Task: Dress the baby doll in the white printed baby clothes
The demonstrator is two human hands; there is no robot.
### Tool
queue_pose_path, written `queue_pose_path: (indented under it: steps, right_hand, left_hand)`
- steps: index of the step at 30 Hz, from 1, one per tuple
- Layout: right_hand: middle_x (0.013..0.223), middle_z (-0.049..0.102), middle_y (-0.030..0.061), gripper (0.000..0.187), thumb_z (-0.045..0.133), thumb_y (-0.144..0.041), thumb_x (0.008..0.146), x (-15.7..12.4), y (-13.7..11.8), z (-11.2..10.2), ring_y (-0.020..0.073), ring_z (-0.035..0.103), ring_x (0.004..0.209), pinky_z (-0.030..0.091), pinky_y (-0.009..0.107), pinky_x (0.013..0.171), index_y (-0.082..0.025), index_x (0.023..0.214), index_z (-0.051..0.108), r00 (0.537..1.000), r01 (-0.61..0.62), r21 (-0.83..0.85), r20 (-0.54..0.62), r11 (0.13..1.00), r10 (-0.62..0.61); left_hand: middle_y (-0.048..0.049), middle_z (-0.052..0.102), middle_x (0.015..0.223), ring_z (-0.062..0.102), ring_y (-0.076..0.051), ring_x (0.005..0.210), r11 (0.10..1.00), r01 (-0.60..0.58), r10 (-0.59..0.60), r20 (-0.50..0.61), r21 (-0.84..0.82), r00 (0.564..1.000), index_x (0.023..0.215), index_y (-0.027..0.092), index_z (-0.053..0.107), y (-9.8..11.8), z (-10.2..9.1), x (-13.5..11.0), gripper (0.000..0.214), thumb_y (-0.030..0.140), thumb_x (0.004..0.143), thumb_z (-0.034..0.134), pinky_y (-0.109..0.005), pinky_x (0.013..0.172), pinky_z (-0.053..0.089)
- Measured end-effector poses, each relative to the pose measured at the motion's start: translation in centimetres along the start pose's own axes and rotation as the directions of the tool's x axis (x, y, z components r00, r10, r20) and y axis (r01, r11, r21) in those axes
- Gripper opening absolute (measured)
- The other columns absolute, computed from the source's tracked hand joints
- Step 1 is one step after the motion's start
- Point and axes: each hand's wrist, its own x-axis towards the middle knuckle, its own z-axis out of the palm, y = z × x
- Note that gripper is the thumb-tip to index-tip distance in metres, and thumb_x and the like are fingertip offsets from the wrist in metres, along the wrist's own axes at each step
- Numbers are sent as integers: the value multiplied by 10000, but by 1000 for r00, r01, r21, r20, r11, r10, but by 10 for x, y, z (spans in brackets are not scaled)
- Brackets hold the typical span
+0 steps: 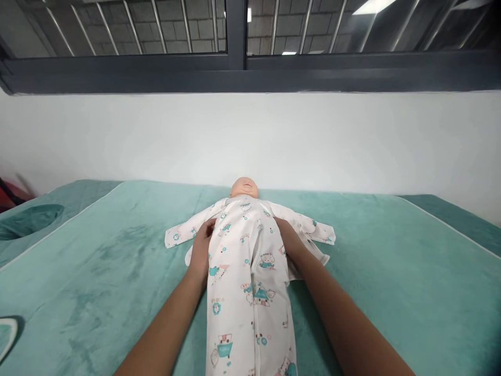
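A baby doll (244, 187) lies on its back, head away from me. It wears a white printed baby shirt (321, 232) with both sleeves spread outward and the lower edges fanned out at the sides. White baby trousers (250, 292) with the same kind of print cover the body high up and run toward me past the bottom of the view. My left hand (202, 240) is at the trousers' left edge, its fingers curled in against the cloth. On the opposite edge is my right hand (288, 239), its fingers hidden by the cloth.
A green plush cover (117, 261) lies under the doll. Behind it rises a white wall (250, 136) below a dark window frame (235, 75). A darker green hollow (31, 222) and something red (13, 196) are at far left. A white-edged shape (8, 334) shows lower left.
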Motion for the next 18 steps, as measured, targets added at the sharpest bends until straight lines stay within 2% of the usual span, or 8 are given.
queue_pose_path:
  steps: [2,5,9,12,15,18]
  right_hand:
    - [881,709,90,144,575,-253,691,1,1,0,306,590,904,445,394,852,-190,794,654,999,-9,-108,-46,994,4]
    - [854,702,76,144,525,-215,721,-1,2,0,247,601,802,432,326,745,-193,808,637,992,-31,-270,-129,962,-5]
    - [784,672,43,143,487,-213,785,-3,2,2,203,574,707,379,288,637,-212,870,601,967,-96,-316,-254,944,13]
    - [744,646,26,135,451,-284,865,-2,-1,1,196,558,687,383,297,637,-227,851,573,932,-153,-266,-359,952,49]
    - [853,657,45,158,468,-327,885,3,-6,0,203,583,792,438,324,729,-228,882,592,915,-57,-200,-403,978,-30]
    - [1024,646,79,194,472,-325,893,10,-11,-1,218,583,960,449,353,865,-223,962,622,917,114,-181,-359,977,-173]
  left_hand:
    - [-82,691,1112,614,-248,1067,995,-72,76,-47,69,996,1015,191,646,0,-5,7,322,310,716,660,-389,968,451]
    - [-83,695,1093,609,-237,1053,955,-194,206,-28,223,978,1011,184,668,-2,-9,13,299,370,782,621,-374,971,434]
    - [-65,699,1066,609,-223,1021,927,-251,256,17,278,966,1016,204,678,-1,-9,12,282,392,830,581,-343,931,443]
    - [-61,697,1075,606,-220,1025,939,-240,243,16,247,970,1012,210,683,5,-5,8,273,390,828,591,-329,932,445]
    - [-61,684,1131,588,-224,1087,955,-229,223,56,190,973,1020,214,681,11,-3,5,289,410,822,604,-324,960,435]
    - [-61,647,1229,576,-220,1132,964,-229,215,112,138,970,955,212,642,11,-2,6,244,411,815,616,-341,987,420]
